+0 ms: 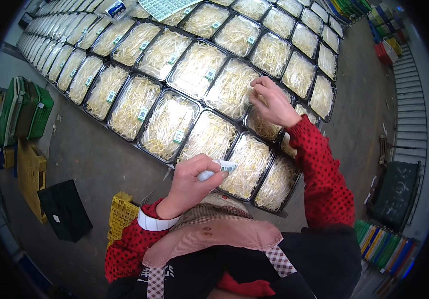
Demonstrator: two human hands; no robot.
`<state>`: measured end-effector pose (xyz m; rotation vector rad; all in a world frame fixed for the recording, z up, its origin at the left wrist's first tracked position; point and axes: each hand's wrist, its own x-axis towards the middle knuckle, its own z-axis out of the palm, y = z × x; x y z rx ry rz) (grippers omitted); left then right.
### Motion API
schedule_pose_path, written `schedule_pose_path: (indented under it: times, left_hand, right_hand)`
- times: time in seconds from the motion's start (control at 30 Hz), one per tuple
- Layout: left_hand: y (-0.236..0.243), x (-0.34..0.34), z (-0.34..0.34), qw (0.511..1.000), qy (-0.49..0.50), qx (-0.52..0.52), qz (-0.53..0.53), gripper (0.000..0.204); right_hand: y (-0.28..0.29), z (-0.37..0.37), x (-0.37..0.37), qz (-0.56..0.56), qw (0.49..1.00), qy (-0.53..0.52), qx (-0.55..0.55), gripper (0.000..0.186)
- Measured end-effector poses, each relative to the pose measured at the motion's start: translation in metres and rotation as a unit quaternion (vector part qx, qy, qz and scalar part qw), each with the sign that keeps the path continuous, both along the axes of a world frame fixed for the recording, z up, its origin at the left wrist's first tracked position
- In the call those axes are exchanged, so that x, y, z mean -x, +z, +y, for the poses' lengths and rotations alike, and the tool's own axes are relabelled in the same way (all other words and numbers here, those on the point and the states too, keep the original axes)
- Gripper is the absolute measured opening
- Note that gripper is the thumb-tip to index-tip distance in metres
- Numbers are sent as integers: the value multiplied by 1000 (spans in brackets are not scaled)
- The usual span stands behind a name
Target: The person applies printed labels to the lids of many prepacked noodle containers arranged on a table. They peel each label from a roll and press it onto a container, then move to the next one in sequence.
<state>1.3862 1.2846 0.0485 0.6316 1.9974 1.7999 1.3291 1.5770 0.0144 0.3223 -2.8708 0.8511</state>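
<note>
My left hand (193, 180) is closed around a small roll of labels (206, 175), low over the near row of trays. A printed label (228, 166) sticks out from the roll past my thumb. My right hand (272, 102) hovers or rests at the right edge of a film-wrapped tray of bean sprouts (230, 89). Its thumb and fingertips are pinched together; whatever they hold is too small to make out. Green-and-white labels, such as one sticker (210, 73), sit on the corners of many trays to the left and beyond. Trays nearest me on the right show no label.
Rows of black sprout trays cover the table. A sheet of labels (164, 7) and a blue-and-white packet (116, 8) lie on the far trays. Green crates (41, 110), a dark crate (65, 210) and a yellow pallet (121, 217) stand left; a dark green bin (395, 195) is right.
</note>
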Motion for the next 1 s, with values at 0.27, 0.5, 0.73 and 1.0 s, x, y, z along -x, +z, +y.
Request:
schedule_pose_path:
  times: [0.27,0.5,0.73,1.0]
  left_hand:
    - [1,-11,-17,995,44,18,-84,4]
    - [-1,-34,-28,994,101,-35,31,12]
    - [-8,-87,-56,989,141,-8,-47,2]
    - [-28,-128,-47,990,139,-2,7,6]
  right_hand:
    - [-43,-3,16,64,988,-87,-109,23]
    - [43,-123,-114,-158,928,53,333,30]
    - [40,-167,-177,-75,934,-31,347,23]
    - [35,-144,-151,-26,954,-27,299,8]
